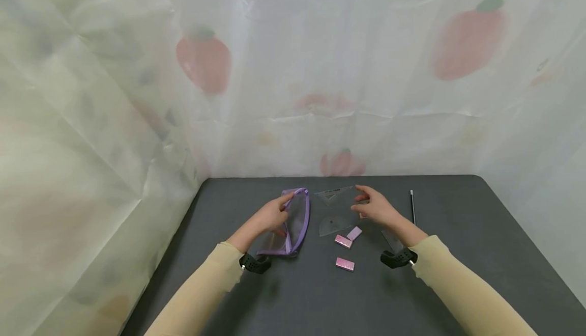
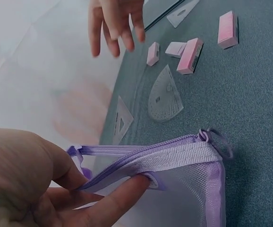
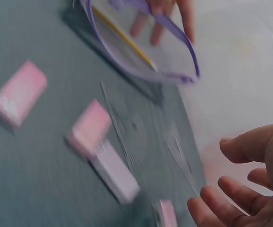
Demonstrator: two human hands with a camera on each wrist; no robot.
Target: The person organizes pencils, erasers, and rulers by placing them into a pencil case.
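Purple mesh pouch (image 1: 293, 224) pinched at its open zipper edge by left hand (image 1: 270, 216). Right hand (image 1: 375, 207) hovers loosely open, empty, over clear protractor (image 1: 333, 223); pink erasers (image 1: 344, 242) just beside it.

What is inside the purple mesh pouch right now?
Through the open mouth of the purple mesh pouch, held by the left hand, a yellow pencil shows. The mesh and blur hide any other contents.

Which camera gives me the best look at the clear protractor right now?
The left wrist view: the protractor lies sharp and unobstructed on the dark table, its markings visible. The head view shows it small and faint beside the pink erasers. The right wrist view is motion-blurred, leaving only a vague outline.
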